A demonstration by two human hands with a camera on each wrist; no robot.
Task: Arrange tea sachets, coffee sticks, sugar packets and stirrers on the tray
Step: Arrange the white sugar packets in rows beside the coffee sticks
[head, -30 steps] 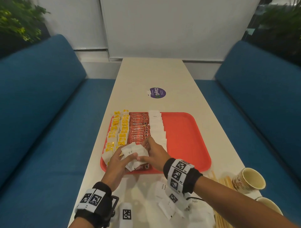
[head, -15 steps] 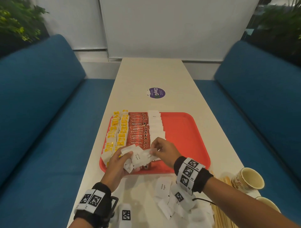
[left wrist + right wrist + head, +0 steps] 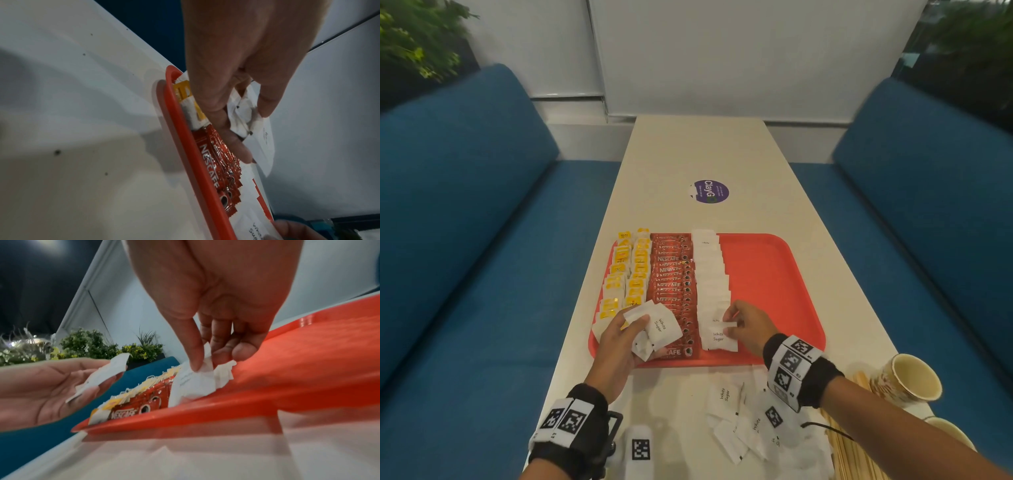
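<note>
While your right hand (image 3: 748, 328) pinches one white paper sugar packet (image 3: 202, 368) onto the near end of the sugar column, your left hand (image 3: 619, 346) clutches a small spare bunch (image 3: 654, 329) above the red plastic tray (image 3: 774, 274); yellow-tagged tea sachets (image 3: 628, 274) and red Nescafe coffee sticks (image 3: 671, 274) look finished in rows; loose sugar packets (image 3: 743, 425) and pale wooden stirrers (image 3: 856, 452) remain on the table, tray's right half bare, roughly two-thirds done
</note>
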